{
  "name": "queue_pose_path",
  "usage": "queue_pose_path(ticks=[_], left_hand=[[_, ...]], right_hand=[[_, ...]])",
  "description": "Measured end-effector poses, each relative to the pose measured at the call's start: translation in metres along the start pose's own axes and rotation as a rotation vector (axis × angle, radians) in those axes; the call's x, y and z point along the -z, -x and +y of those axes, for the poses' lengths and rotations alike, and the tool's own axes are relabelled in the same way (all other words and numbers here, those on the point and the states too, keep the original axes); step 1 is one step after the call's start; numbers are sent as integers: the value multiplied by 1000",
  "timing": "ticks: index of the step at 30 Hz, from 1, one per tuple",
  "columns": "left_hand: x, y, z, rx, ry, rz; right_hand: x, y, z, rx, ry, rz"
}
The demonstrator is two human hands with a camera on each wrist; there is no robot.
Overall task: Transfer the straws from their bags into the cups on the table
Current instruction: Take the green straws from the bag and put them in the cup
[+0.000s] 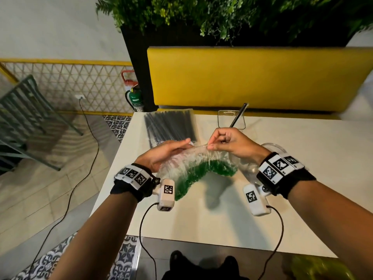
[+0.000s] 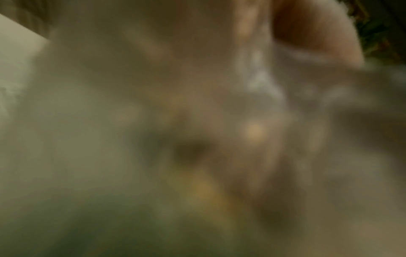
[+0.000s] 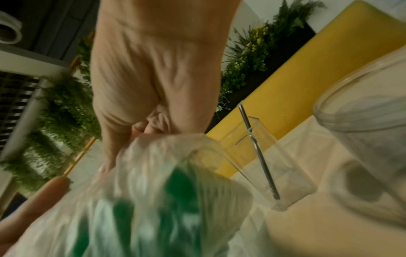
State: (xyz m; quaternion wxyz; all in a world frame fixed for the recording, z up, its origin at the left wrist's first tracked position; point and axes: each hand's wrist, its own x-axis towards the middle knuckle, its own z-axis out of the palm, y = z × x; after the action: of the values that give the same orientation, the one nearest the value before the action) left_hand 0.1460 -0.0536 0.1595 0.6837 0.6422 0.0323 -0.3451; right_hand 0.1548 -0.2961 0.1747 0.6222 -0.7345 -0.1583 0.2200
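A clear bag of green straws (image 1: 197,168) hangs above the white table (image 1: 302,199), held up between both hands. My left hand (image 1: 167,152) grips the bag's left side from underneath. My right hand (image 1: 224,142) pinches the bag's top edge, fingers curled. In the right wrist view the bag (image 3: 153,200) fills the lower frame under my right hand (image 3: 153,87). A square clear cup (image 1: 232,119) (image 3: 263,165) holds one black straw (image 1: 239,116) (image 3: 257,153). A bag of black straws (image 1: 169,126) lies flat at the table's back left. The left wrist view is a blur.
A round clear cup (image 1: 272,147) (image 3: 362,147) stands behind my right wrist. A yellow bench back (image 1: 252,77) runs behind the table, with plants (image 1: 222,15) above it. Cables (image 1: 145,229) trail from both wrist cameras over the table's front edge.
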Motion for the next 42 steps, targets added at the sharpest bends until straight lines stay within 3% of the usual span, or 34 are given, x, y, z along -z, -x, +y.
queue_pose_path(ticks=[3,5,13,16,18,20,22,26,29,32,34,37,40,42], left_hand=[[-7,1,8,14,126,-16],[-11,-3,11,-4,59,-49],[-21,-1,2,33,65,-311],[-33,3,7,91,313,-449],[-39,1,6,140,396,-406],[-37,-10,-3,130,240,-357],[-35,-22,-11,54,-110,-191],[-55,-37,-12,-256,-1031,117],[-59,-46,-12,-322,-1350,372],[-59,-46,-7,-291,-1600,485],[-54,-44,-3,-332,-1606,561],[-43,-44,-3,-382,-1439,578],[-33,-46,-4,-368,-1147,563],[-28,-47,-1,-288,-932,524]], right_hand=[[3,-2,6,-166,-184,-86],[3,-4,7,-240,-246,-87],[12,-3,0,-243,-104,-116],[21,1,-4,-269,-116,-148],[24,1,-6,-276,-76,-143],[24,0,-7,-263,10,-131],[20,0,-7,-237,86,-103],[11,-3,0,-267,77,76],[9,-6,3,-291,235,214],[13,-6,2,-346,250,180],[19,-4,2,-356,228,141],[23,1,3,-319,258,106],[20,5,7,-139,337,116],[18,8,12,-6,420,122]])
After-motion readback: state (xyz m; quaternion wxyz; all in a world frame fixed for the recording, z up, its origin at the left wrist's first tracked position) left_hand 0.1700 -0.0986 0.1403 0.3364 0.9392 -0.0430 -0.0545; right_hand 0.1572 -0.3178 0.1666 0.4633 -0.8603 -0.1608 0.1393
